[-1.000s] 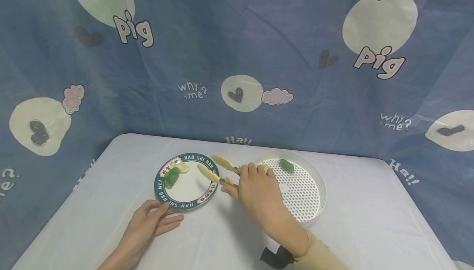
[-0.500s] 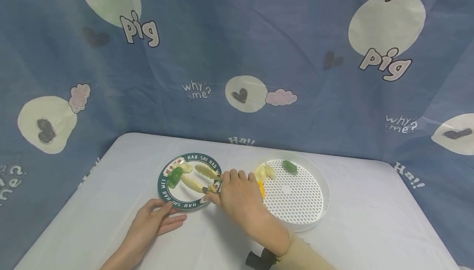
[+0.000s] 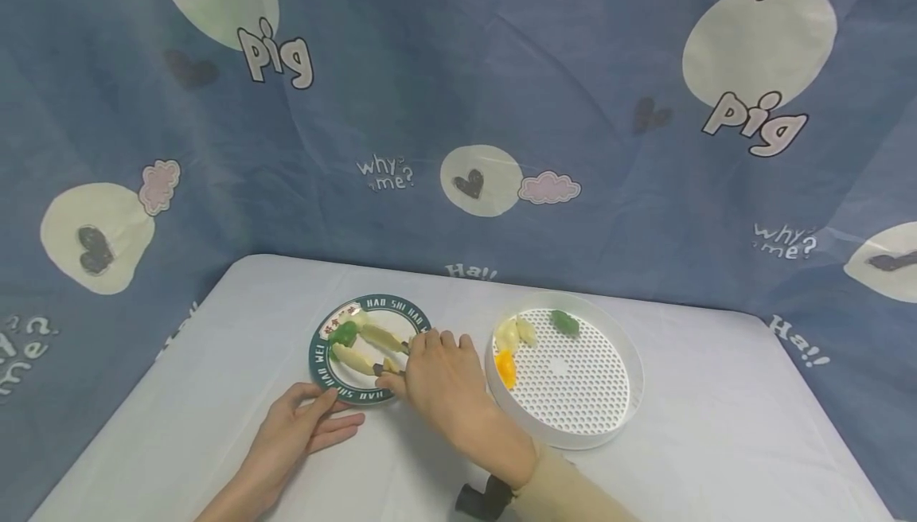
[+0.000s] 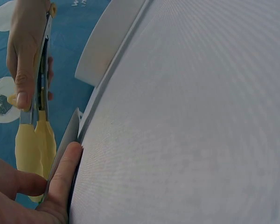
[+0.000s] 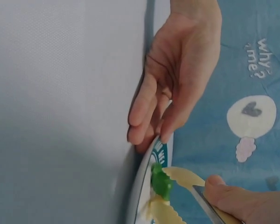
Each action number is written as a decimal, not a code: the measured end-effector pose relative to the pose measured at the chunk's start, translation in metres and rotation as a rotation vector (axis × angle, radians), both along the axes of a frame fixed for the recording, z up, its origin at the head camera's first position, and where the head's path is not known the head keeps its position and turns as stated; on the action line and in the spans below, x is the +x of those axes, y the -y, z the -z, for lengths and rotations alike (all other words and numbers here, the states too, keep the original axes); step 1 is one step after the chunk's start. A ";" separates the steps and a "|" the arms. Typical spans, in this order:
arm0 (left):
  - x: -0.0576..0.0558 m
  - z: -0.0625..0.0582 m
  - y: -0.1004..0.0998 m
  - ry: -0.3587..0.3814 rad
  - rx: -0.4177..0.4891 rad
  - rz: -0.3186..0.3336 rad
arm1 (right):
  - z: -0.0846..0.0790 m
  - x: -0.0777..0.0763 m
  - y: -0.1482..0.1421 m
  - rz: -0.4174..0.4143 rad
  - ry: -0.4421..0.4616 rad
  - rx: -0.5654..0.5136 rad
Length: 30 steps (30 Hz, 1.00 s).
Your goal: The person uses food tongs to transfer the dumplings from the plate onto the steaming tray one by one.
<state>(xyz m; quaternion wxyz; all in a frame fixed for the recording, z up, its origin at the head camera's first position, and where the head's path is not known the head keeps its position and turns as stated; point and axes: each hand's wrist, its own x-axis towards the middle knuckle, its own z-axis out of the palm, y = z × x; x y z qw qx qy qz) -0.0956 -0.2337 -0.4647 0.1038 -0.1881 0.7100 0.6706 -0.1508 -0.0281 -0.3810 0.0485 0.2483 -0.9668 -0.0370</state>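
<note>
My left hand (image 3: pixel 290 428) pinches the near-left rim of a green-bordered plate (image 3: pixel 318 369), thumb on top and fingers beneath. My right hand (image 3: pixel 450 383) grips a pair of tongs (image 3: pixel 354 359) with yellow scalloped tips, held over the plate. The tips are spread on either side of a green vegetable piece, perhaps pepper (image 5: pixel 162 182), with one tip right at it in the right wrist view. Behind the green piece a pale yellow piece (image 3: pixel 358 318) lies on the plate, partly hidden. In the left wrist view the yellow tongs (image 4: pixel 30 147) reach down past my left fingers (image 4: pixel 65 170).
To the right stands a round white perforated tray (image 3: pixel 634 395) with a raised rim. Along its left side sit pale yellow pieces (image 3: pixel 509 336) and an orange-yellow piece (image 3: pixel 505 368); a green piece (image 3: pixel 565 323) lies at the back. A patterned blue cloth (image 3: pixel 458 108) hangs behind the table.
My right hand has carried the tongs leftward from near the tray to over the plate, their tips now around the green piece. My left hand still holds the plate's rim.
</note>
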 end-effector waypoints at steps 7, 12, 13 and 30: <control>0.001 -0.001 0.000 -0.010 0.013 -0.006 | 0.006 -0.004 0.009 -0.008 -0.001 -0.004; 0.001 -0.001 -0.001 -0.007 0.006 -0.010 | 0.010 -0.005 0.016 -0.005 -0.019 0.000; 0.001 -0.001 -0.001 -0.007 0.006 -0.011 | 0.011 -0.005 0.017 -0.004 -0.025 0.001; 0.001 -0.002 0.000 -0.004 0.005 -0.009 | 0.014 -0.010 0.011 -0.056 -0.065 -0.051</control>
